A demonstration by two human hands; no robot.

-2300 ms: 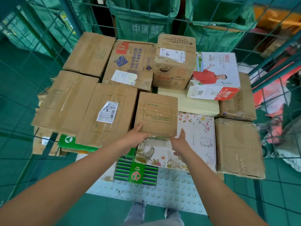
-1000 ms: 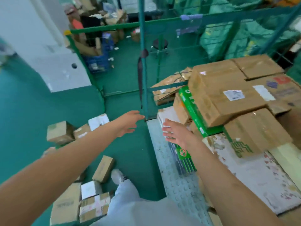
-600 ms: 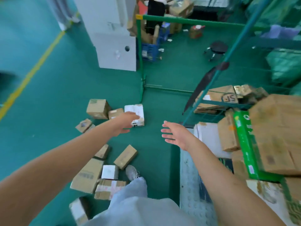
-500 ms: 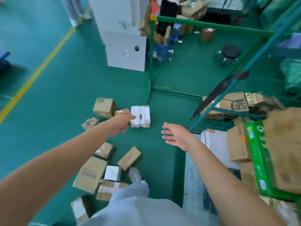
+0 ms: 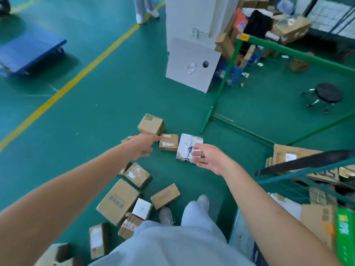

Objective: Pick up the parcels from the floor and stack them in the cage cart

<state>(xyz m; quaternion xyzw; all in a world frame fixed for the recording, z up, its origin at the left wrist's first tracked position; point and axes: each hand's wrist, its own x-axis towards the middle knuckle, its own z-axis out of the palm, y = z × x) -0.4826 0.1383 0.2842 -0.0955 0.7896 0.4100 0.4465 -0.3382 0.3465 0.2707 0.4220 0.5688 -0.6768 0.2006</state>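
Below, two empty hands, left hand (image 5: 143, 145), right hand (image 5: 208, 158), one white parcel (image 5: 187, 147).

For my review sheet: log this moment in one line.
left hand open | right hand open | both reaching toward white parcel | nothing held

bare arms, lt grey trousers (image 5: 172, 244), grey shoes (image 5: 166, 215).

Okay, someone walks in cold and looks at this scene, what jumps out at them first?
Two bare arms stretch over the green floor, the left hand and right hand both open and empty above a white parcel and a small brown parcel beside it. Nearer the person's feet lies a loose scatter of parcels, the large brown box biggest among them. At the right edge stands the green cage cart, already holding cartons.
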